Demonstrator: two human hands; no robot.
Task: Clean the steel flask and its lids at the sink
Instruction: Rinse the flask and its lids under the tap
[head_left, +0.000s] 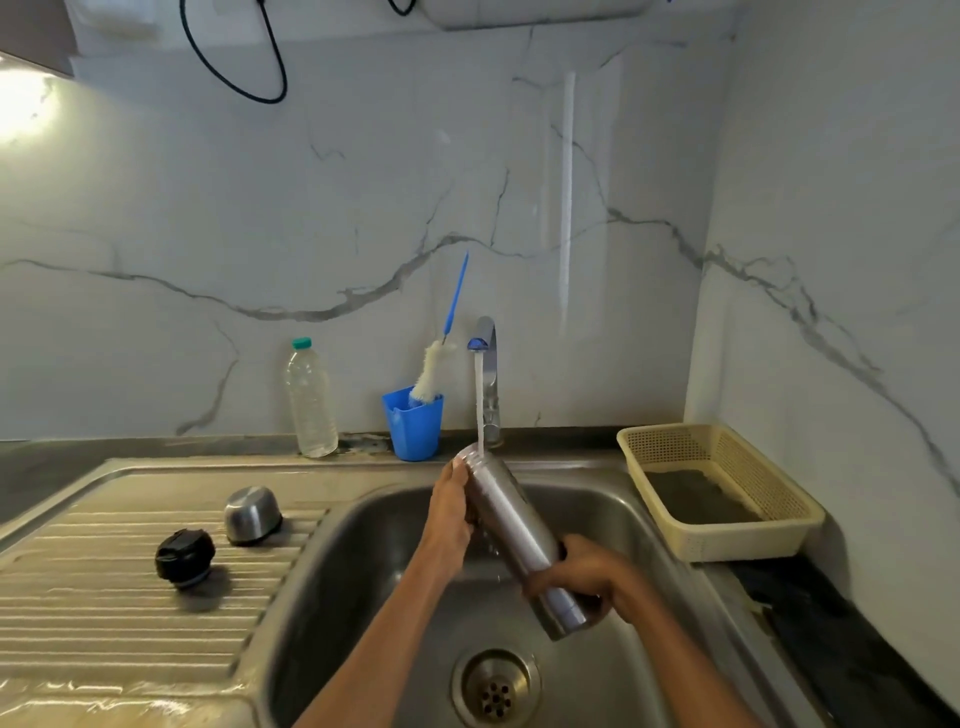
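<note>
Steel flask held tilted under running tap.
Its base is grasped by the right hand; its far end is touched by the flat left hand.

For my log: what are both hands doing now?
Left hand: fingers laid against the steel flask near its mouth.
Right hand: grips the flask's base.

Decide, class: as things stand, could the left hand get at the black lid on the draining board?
Probably yes, once freed. The left hand rests on the steel flask; the black lid sits uncovered on the draining board, with nothing between.
</note>
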